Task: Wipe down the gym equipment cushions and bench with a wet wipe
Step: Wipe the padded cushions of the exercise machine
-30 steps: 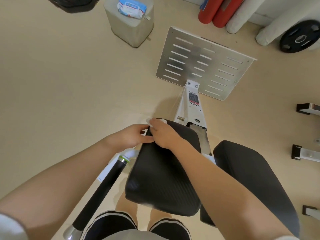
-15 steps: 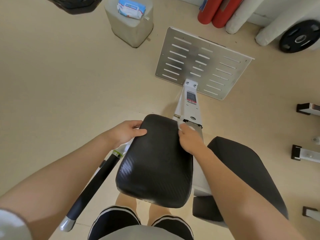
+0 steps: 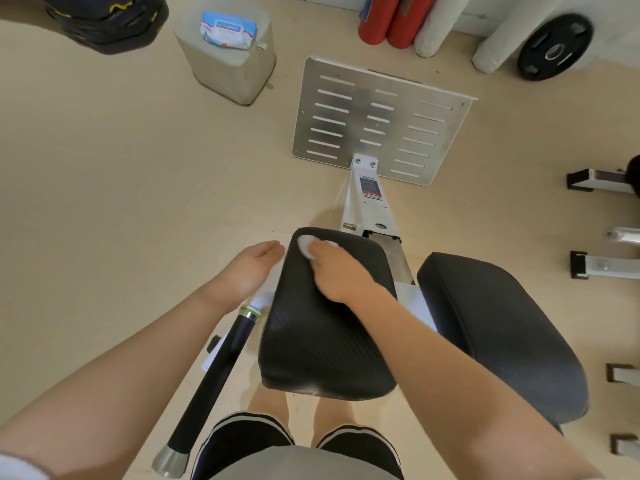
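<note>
Right hand (image 3: 341, 271) presses wipe (image 3: 306, 247) onto cushion (image 3: 322, 334).

No lettering can be read anywhere. The wet wipe pack (image 3: 229, 28) on the grey stool (image 3: 228, 60) has a blue and white printed front, but its print is too blurred to make out. On the white frame post (image 3: 369, 199) just below the metal footplate (image 3: 381, 119) sits a sticker (image 3: 370, 186) with a dark panel and a red strip, too small to read.
</note>
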